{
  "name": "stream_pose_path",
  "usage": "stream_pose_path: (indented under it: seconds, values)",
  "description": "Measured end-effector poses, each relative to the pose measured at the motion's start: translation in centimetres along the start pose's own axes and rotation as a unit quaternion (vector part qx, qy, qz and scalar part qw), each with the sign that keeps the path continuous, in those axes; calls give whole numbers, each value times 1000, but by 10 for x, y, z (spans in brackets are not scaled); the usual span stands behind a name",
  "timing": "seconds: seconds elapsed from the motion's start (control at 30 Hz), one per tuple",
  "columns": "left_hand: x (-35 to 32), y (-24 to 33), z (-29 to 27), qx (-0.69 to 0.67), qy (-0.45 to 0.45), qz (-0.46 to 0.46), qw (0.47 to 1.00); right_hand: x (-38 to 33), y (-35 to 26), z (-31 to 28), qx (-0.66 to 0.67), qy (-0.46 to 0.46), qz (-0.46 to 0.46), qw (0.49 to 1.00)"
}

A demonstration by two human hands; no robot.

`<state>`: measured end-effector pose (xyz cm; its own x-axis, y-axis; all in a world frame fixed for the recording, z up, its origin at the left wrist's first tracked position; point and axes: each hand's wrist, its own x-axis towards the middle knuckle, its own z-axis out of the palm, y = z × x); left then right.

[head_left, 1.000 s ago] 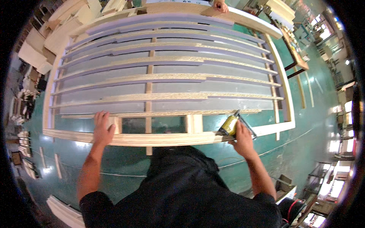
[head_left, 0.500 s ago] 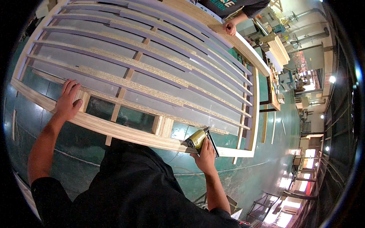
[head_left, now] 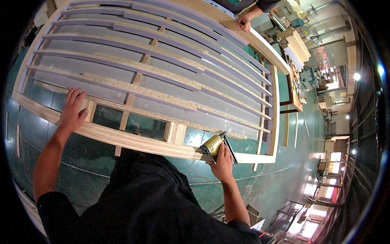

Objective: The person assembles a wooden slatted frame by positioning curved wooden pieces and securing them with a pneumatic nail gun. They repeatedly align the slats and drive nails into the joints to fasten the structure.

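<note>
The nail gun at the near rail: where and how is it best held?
Likely by its handle, from the near right side, as the right hand does. The nail gun has its yellow body to the left and a long black bar to the right; the handle seems to lie between, mostly hidden by the hand.

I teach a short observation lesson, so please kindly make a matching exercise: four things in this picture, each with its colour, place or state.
1. left hand
2. right hand
3. nail gun
4. co-worker's hand

A. gold and black
B. at the frame's far side
C. gripping the nail gun
D. open, on the frame's near side

Pairs: 1-D, 2-C, 3-A, 4-B
</note>
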<state>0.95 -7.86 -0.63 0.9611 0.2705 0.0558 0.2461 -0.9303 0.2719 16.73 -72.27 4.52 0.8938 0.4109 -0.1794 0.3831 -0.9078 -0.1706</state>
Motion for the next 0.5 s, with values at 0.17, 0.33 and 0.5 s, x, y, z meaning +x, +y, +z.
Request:
stream_pose_path:
  seconds: [0.17,0.33,0.5]
  values:
    - [-1,-2,3,7,2,-5,1000,1,-3,-2,3,0,-2,1000]
    - [-1,-5,5,5,8,0,1000,1,-2,-1,-6,15,-15,1000]
    - [-2,-6,6,5,17,9,1000,1,-2,1,-13,13,-14,1000]
